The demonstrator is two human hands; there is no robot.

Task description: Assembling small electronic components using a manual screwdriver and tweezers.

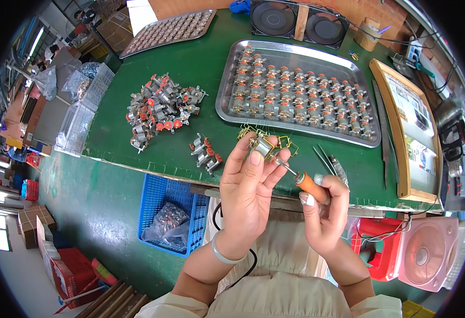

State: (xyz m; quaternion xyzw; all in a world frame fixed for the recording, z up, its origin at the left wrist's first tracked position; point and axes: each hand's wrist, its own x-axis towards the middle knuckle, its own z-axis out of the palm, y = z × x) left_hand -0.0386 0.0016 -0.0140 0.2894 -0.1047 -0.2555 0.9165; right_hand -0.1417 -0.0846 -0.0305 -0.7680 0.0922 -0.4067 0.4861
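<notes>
My left hand point(247, 199) is closed, pinching a small silver metal motor-like part point(263, 146) between thumb and fingers above the bench's front edge. In my right hand point(328, 214) is the orange handle of a hand tool point(313, 188). Its thin metal shaft points up and left to the held part; whether the tip touches cannot be made out. Two fingertips of that hand have white wrapping. Just behind my left hand lie several brass-coloured wire frames point(284, 142). A small group of similar metal parts point(206, 153) with orange-red ends sits to the left.
Rows of these parts stand in a large metal tray point(317, 57); a heap point(161, 108) lies left of it. Tweezers point(323, 160) rest on the right, near a wooden-framed panel point(406, 132). Two black fans point(298, 21) stand behind. Below are a blue crate point(146, 212) and a pink fan point(426, 252).
</notes>
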